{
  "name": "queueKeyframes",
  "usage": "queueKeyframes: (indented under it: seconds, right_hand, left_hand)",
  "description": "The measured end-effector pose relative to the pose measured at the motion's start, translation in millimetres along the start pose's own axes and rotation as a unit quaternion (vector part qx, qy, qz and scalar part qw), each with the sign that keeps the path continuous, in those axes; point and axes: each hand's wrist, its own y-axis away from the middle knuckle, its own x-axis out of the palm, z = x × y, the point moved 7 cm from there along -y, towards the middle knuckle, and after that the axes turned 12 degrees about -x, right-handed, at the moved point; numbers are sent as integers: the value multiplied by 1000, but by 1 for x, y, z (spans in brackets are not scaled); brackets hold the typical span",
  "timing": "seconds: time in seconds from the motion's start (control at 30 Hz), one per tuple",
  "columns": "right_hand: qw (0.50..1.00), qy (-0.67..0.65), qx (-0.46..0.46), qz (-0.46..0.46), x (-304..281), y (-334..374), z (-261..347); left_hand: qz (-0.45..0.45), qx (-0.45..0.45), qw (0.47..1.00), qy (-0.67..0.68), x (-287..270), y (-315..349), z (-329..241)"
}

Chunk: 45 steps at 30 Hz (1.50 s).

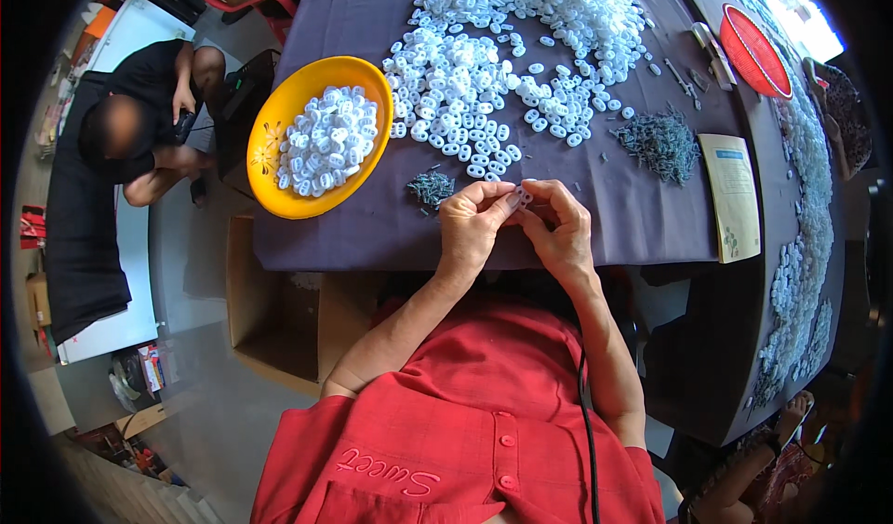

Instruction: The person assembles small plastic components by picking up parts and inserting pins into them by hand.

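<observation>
While the left hand [472, 226] and right hand [564, 231] both pinch a small white piece [525, 195], it sits between their fingertips, neither nearer, its long axis unclear.

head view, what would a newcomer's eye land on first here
Likely the bright yellow plate of white pieces, left of centre on the dark tablecloth, beside the big heap of similar white pieces spread across the top middle. Next, the red shirt filling the lower middle, and just above it the left hand and right hand pinching one small white piece near the table's front edge.
</observation>
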Motion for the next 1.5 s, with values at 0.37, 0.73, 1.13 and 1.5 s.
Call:
queueKeyframes:
  seconds: [0.37,0.73,1.13,1.5]
  right_hand:
    - [990,-129,63,7,-2,2,-7]
    - [990,-134,34,1,-2,2,-5]
    - [999,37,-28,26,-2,-3,6]
    - [999,32,-34,1,-2,-1,5]
  left_hand:
    - [21,35,996,-79,7,7,-16]
    - [33,54,993,-97,10,7,-16]
    - [19,65,992,-102,7,9,-20]
    - [-9,49,997,-51,5,12,-16]
